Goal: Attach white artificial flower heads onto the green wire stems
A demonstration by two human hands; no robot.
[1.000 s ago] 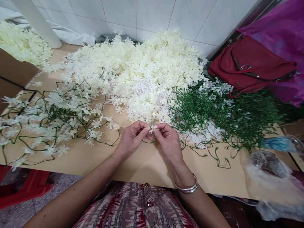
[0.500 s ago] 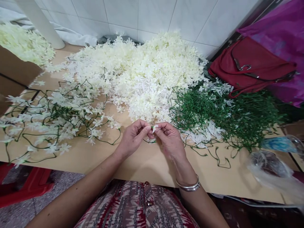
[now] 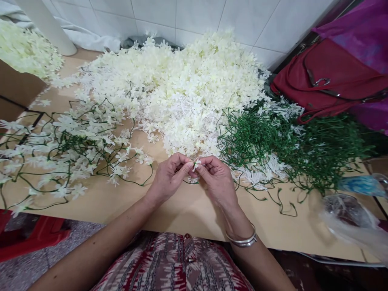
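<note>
Pinching one small white flower [image 3: 197, 163], my left hand [image 3: 168, 177] and right hand [image 3: 217, 182] close fingertips; petals point roughly toward one o'clock, long axis slightly tilted.

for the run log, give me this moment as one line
both hands pinching small white flower | loose blossoms behind | green stems right

The single view looks from the wearer's head, forward and steeply down, close over the table [image 3: 194, 206]. The tiled wall [image 3: 200, 16] crosses its top.
</note>
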